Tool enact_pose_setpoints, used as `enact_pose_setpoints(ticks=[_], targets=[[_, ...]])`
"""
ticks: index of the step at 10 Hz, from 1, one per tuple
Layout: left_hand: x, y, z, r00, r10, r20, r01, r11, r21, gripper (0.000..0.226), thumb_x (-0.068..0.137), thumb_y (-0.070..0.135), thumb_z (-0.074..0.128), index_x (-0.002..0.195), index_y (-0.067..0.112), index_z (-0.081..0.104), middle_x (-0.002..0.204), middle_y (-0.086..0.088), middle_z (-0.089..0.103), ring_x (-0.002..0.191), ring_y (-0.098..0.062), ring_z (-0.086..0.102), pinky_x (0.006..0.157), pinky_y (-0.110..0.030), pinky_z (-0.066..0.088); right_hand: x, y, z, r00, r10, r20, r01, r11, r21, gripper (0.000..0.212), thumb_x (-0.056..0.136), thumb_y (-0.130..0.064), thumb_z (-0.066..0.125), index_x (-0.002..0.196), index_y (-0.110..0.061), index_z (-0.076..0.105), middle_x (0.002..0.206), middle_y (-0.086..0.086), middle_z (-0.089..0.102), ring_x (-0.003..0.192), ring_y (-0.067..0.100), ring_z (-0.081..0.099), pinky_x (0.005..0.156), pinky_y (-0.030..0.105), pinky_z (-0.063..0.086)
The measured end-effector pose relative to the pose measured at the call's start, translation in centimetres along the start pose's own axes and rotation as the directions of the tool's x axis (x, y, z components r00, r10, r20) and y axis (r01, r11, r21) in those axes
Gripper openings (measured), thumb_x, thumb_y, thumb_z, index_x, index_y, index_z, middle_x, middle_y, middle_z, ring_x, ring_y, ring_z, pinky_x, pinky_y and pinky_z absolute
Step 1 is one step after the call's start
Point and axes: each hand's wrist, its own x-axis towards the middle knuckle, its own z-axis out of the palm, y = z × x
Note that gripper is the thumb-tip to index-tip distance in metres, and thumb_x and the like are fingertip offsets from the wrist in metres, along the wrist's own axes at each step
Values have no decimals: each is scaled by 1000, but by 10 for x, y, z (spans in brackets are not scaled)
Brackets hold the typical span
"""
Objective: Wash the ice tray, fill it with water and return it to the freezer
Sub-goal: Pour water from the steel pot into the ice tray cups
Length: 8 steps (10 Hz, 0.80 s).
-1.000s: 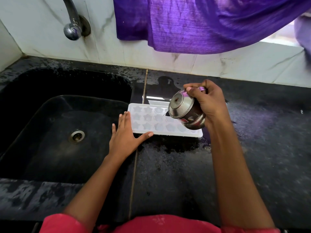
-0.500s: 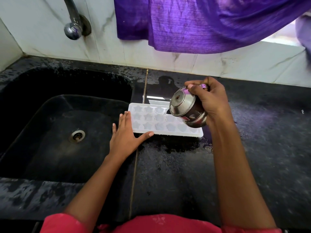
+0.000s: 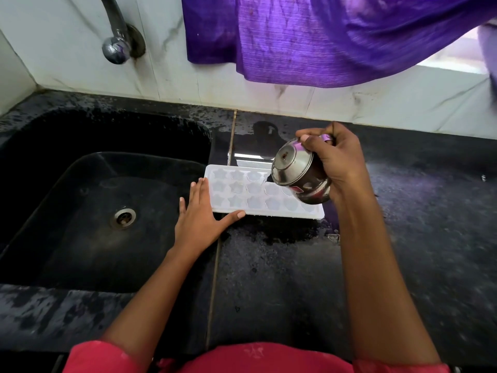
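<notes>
On the black worktop (image 3: 269, 278) lies the white tray (image 3: 236, 188), flat and lengthwise, with star-shaped cells in three rows. We take it as our landmark.

At the tray's left end we see the left hand (image 3: 197, 219), flat, with straight fingers laid against the short edge. Its thumb is spread along the tray's near edge, so the hand steadies the tray and grips nothing.

Above the tray's right half the right hand (image 3: 338, 160) is curled round a steel pot (image 3: 298, 173). The pot is tipped over, with its round end turned toward the tray's left. It covers the right-hand cells from our view. A thin thread of water seems to run from its lower edge into the back row, though it is too fine for us to be sure.

Left of the tray, just past the left hand, the dark sink (image 3: 67, 200) drops away, with its drain (image 3: 123, 217) near the middle. Behind the tray and to the left, a tap (image 3: 115, 47) comes out of the pale wall. Behind the tray and to the right, a purple cloth (image 3: 309, 36) hangs over that wall.

In front of the tray the worktop looks wet in patches. At the near edge of our view we see a red sleeve (image 3: 242, 356).
</notes>
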Motion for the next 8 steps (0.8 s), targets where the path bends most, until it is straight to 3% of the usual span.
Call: enact_pose_setpoints(ticks=[5, 8], targets=[[1, 0, 1, 1000, 4, -3, -4, 1000, -2, 115, 66, 78, 42, 150, 14, -2, 160, 0, -1, 145, -13, -8, 116, -40, -5, -2, 4, 8, 993, 116, 11, -116, 976, 184, 31, 82, 6, 59, 66, -15, 43, 88, 4, 70, 80, 21, 67, 85, 40, 53], [0, 0, 1, 1000, 5, -2, -5, 1000, -12, 116, 65, 78, 42, 150, 14, -2, 159, 0, -2, 145, -13, -9, 116, -39, -5, -2, 7, 21, 994, 93, 55, -100, 985, 140, 30, 83, 4, 60, 68, -15, 43, 90, 5, 71, 96, 28, 67, 92, 45, 52]])
